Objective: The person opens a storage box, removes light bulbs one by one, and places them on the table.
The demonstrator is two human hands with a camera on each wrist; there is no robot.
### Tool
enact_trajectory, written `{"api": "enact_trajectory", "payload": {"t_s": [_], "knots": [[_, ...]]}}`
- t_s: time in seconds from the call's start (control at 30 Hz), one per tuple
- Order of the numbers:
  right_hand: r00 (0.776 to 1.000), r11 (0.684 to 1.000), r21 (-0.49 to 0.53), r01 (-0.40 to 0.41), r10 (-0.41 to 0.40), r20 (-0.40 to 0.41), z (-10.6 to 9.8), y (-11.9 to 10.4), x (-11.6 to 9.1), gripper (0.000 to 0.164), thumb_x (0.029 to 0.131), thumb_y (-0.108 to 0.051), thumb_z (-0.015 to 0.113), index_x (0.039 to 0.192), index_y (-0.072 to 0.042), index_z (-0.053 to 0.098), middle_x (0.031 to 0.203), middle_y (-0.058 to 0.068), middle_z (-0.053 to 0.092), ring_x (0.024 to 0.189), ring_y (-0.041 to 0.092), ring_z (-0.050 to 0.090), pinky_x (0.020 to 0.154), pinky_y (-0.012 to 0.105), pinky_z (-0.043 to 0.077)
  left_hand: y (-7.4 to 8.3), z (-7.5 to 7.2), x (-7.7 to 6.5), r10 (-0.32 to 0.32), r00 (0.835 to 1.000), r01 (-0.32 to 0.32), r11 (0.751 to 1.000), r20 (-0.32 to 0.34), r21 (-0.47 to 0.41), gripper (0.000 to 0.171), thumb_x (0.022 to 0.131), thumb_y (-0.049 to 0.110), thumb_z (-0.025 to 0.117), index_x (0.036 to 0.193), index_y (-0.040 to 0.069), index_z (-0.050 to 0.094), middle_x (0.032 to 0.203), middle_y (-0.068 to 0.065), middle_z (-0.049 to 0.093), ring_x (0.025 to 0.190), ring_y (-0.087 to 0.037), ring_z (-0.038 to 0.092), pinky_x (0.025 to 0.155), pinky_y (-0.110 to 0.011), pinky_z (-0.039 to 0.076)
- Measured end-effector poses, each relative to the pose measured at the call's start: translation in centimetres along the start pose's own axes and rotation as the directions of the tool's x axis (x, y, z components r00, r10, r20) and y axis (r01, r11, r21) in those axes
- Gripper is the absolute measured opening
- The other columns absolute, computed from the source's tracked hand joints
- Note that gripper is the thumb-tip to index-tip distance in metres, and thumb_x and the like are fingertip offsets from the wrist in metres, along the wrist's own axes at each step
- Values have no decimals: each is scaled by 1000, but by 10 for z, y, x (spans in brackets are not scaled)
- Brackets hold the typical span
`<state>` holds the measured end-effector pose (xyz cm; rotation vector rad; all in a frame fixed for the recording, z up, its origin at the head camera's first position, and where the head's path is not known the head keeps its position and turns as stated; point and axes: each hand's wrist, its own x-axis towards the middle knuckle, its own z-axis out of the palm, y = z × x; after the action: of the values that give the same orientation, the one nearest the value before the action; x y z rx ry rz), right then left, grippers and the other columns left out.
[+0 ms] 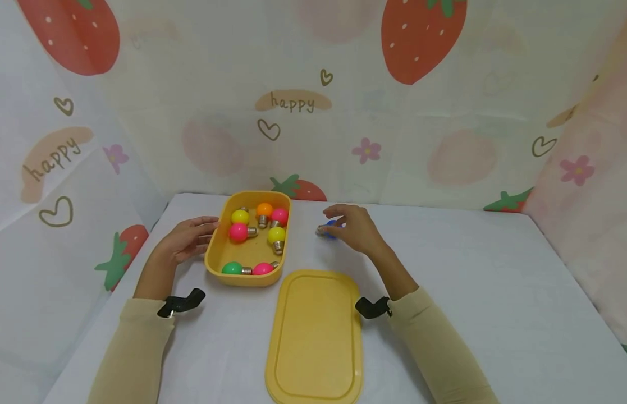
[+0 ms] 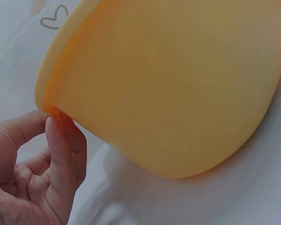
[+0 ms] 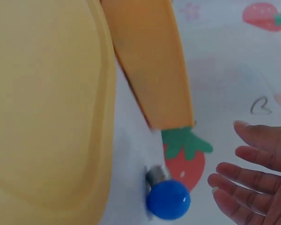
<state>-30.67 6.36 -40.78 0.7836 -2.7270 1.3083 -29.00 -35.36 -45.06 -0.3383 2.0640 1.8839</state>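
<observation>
A yellow plastic box (image 1: 212, 264) holds several coloured light bulbs: pink, yellow, orange and green, such as the green bulb (image 1: 232, 268) in its near corner. My left hand (image 1: 191, 240) is at the box's left side, its fingertips touching the wall just under the rim (image 2: 42, 89). Right of the box, a blue light bulb (image 3: 168, 200) lies on the table with its metal base pointing left in the head view. My right hand (image 1: 357, 229) is over this bulb, partly covering it; the fingers (image 3: 243, 176) are spread apart with nothing between them.
A flat yellow lid (image 1: 315, 336) lies on the white-covered table (image 1: 495, 292), near the box's front right corner. Behind the table hangs a cloth (image 1: 343, 123) printed with strawberries, and further cloth closes off both sides. Black wrist mounts (image 1: 182, 303) stick out from the sleeves.
</observation>
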Motion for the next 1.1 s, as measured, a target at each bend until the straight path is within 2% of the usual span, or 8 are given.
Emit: {"api": "enact_trajectory", "payload": {"t_s": [0.17, 0.37, 0.53, 0.63, 0.77, 0.93, 1.1], "knots": [[997, 998, -8, 62, -61, 46, 15, -22, -5, 36, 91, -21, 79, 121, -4, 71, 115, 12, 73, 95, 24, 72, 86, 38, 60, 0, -1, 0, 0, 1000, 0, 1000, -4, 16, 70, 100, 37, 65, 155, 6, 35, 125, -3, 55, 106, -18, 59, 89, -25, 57], [982, 987, -64, 148, -139, 127, 37, -43, -7, 38, 90, -21, 80, 123, -5, 70, 114, 11, 73, 95, 23, 71, 87, 41, 59, 0, 2, 3, 2, 1000, -2, 999, -10, 36, 70, 99, 39, 66, 154, 7, 37, 126, -3, 56, 105, -18, 60, 88, -25, 57], [960, 970, -139, 198, -164, 227, 52, -64, -3, 38, 90, -25, 80, 123, -9, 71, 116, 5, 73, 98, 19, 69, 82, 27, 56, -3, 3, 3, -5, 1000, 5, 999, -6, 31, 69, 100, 39, 65, 154, 7, 37, 124, -2, 57, 104, -17, 61, 89, -26, 57], [944, 954, -188, 231, -173, 281, 60, -77, 3, 38, 90, -27, 80, 123, -12, 71, 113, 1, 74, 97, 17, 68, 79, 23, 54, -5, 2, 4, 0, 1000, 0, 1000, -10, 22, 69, 99, 39, 66, 153, 7, 38, 124, -1, 57, 104, -17, 61, 89, -25, 57], [914, 934, -228, 276, -181, 364, 72, -90, 12, 40, 91, -29, 79, 127, -15, 70, 112, -3, 73, 100, 18, 66, 79, 21, 52, -5, 1, 5, 5, 1000, -5, 1000, -8, 8, 68, 98, 39, 67, 152, 7, 39, 118, 2, 61, 101, -15, 63, 87, -25, 57], [865, 919, -245, 309, -165, 474, 89, -102, 26, 41, 92, -33, 77, 129, -19, 69, 119, -4, 71, 107, 17, 65, 82, 20, 53, -5, 1, 4, 8, 1000, -8, 1000, 7, -18, 65, 99, 35, 67, 150, 6, 40, 110, 6, 65, 97, -14, 65, 87, -25, 58], [816, 897, -253, 362, -174, 551, 105, -111, 41, 41, 92, -33, 77, 130, -18, 69, 118, -2, 71, 106, 13, 64, 83, 17, 51, -3, -1, 2, 25, 1000, -25, 1000, 0, -16, 64, 100, 35, 66, 150, 5, 40, 112, 5, 64, 99, -14, 64, 87, -26, 58]]}}
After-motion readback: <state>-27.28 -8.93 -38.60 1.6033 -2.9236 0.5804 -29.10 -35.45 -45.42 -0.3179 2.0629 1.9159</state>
